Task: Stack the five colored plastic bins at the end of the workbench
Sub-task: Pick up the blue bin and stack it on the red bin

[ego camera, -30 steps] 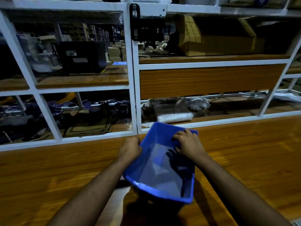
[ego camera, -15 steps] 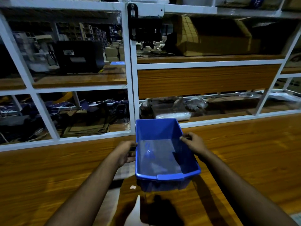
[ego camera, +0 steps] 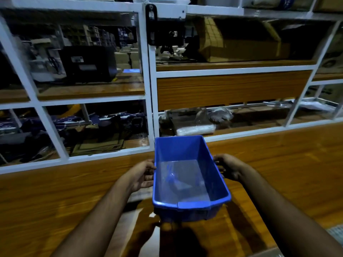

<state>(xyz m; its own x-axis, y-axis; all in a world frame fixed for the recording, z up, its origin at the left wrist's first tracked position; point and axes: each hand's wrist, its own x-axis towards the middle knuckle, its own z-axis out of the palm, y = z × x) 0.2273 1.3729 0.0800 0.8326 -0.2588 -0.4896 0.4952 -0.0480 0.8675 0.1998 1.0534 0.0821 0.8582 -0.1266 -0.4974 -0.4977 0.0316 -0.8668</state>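
My left hand (ego camera: 142, 176) grips the blue bin (ego camera: 187, 175) by its left long wall; the bin sits upright above the wooden workbench (ego camera: 55, 197), long axis running away from me toward the shelving (ego camera: 148, 80); my right hand (ego camera: 227, 166) clasps its right wall.

Dim stockroom/workshop: wood workbench (ego camera: 278, 164) backed by white-framed shelving (ego camera: 148, 89) packed w/ cardboard boxes (ego camera: 241, 43), bagged parts (ego camera: 194, 128), a black machine (ego camera: 87, 64); more storage racks (ego camera: 96, 36) in bkgd.

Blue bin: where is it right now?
Head view, centre: the blue bin is over the wooden workbench, left hand and right hand at its sides, before the white shelving.
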